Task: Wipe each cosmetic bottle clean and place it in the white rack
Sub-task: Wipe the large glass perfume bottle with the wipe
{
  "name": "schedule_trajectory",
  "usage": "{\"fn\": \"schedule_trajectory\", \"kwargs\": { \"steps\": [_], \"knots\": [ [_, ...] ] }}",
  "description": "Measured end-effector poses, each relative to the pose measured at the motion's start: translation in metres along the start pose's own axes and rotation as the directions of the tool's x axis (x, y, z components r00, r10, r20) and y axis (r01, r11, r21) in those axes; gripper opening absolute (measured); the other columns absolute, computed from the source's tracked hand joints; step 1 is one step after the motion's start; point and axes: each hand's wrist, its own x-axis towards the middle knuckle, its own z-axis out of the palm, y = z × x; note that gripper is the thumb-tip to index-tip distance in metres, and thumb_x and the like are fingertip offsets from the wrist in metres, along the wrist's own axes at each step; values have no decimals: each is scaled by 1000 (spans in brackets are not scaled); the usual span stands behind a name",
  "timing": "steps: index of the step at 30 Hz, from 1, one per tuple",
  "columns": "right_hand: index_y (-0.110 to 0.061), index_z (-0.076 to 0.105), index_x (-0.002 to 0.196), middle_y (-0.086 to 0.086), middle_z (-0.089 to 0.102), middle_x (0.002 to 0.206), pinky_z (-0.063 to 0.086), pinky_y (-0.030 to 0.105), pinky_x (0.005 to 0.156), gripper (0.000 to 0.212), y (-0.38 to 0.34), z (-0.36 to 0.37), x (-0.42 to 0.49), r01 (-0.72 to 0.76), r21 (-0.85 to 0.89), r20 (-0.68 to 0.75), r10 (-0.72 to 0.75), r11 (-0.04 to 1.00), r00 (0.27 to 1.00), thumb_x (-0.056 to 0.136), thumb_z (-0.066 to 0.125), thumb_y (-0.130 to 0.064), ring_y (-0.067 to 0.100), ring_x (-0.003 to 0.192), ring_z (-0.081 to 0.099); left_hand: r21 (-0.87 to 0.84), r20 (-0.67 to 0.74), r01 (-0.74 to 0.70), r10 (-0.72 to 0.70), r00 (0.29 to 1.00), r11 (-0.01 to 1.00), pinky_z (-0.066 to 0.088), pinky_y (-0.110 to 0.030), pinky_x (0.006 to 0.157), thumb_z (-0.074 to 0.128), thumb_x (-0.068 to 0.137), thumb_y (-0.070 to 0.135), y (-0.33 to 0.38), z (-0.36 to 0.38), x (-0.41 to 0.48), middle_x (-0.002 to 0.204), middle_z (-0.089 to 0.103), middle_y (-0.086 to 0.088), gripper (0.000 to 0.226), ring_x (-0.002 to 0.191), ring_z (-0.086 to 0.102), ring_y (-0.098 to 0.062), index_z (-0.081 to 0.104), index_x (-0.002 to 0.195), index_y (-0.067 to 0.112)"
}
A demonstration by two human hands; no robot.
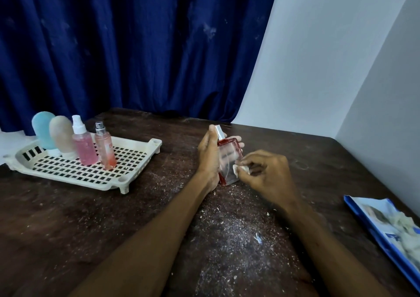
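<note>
A square clear glass perfume bottle with red edges and a silver sprayer stands tilted above the dark table, gripped from the left by my left hand. My right hand pinches a small white wipe against the bottle's lower right face. At the left sits the white rack, with several bottles upright in it: a blue tube, a beige tube, a pink spray bottle and a peach spray bottle.
The dark wooden table is strewn with white crumbs and dust, thickest in front of me. A blue pack of wipes lies at the right edge. A blue curtain hangs behind; a white wall stands close on the right.
</note>
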Motion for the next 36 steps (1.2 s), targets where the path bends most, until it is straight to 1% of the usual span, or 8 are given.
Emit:
{"fn": "schedule_trajectory", "kwargs": {
  "steps": [5,8,14,18,21,26,33,36],
  "knots": [
    [-6,76,94,4,72,85,54,10,61,15,13,1,0,-84,-71,-99,76,994,992,81,79,-12,2,66,64,12,0,-5,5,1000,1000,55,-58,91,40,99,52,0,0,1,104,74,-21,53,101,71,-39,44,138,17],
    [-7,76,100,4,73,92,58,17,67,16,11,5,3,-39,-112,-153,22,993,988,85,75,-13,7,72,66,22,12,-14,14,1000,1000,55,-59,89,39,101,50,0,1,1,103,75,-19,49,98,72,-37,45,138,18],
    [-8,77,96,-1,70,92,50,4,66,18,4,2,1,22,-10,-18,-22,1000,1000,79,81,-9,-6,76,62,31,-6,-21,21,1000,999,53,-60,93,42,97,53,0,1,-2,105,74,-20,51,99,72,-37,46,136,20],
    [-8,76,100,5,73,91,60,22,65,17,15,3,1,-54,-95,-112,43,994,993,83,75,-11,7,72,66,51,30,-33,32,999,998,54,-58,93,40,101,49,4,2,-4,105,74,-20,31,98,72,-36,51,121,28],
    [-7,74,105,6,73,94,61,33,68,18,14,4,4,-10,-128,-148,-9,992,989,86,72,-7,12,77,67,57,62,-35,32,998,998,55,-56,92,39,102,47,4,4,-6,102,75,-19,22,96,73,-35,54,110,32],
    [-10,74,106,4,71,98,59,18,68,21,8,1,4,58,-38,-59,-60,998,996,86,73,-5,6,77,68,23,59,-37,36,998,999,54,-58,92,40,100,48,5,3,-6,103,74,-20,22,98,72,-37,52,111,33],
    [-9,70,115,-3,66,107,52,7,78,39,8,-5,3,86,-17,117,-83,996,990,78,81,-10,1,89,64,11,-27,-17,18,999,1000,52,-59,95,47,90,58,2,-1,-2,102,75,-18,59,98,72,-37,45,139,25],
    [-10,70,114,-1,70,104,55,11,77,36,10,-8,3,107,-42,98,-102,993,990,79,79,-9,6,84,67,9,-24,-27,27,999,1000,54,-56,94,43,98,53,2,0,-2,102,75,-19,42,95,73,-34,47,132,29]
  ]
}}
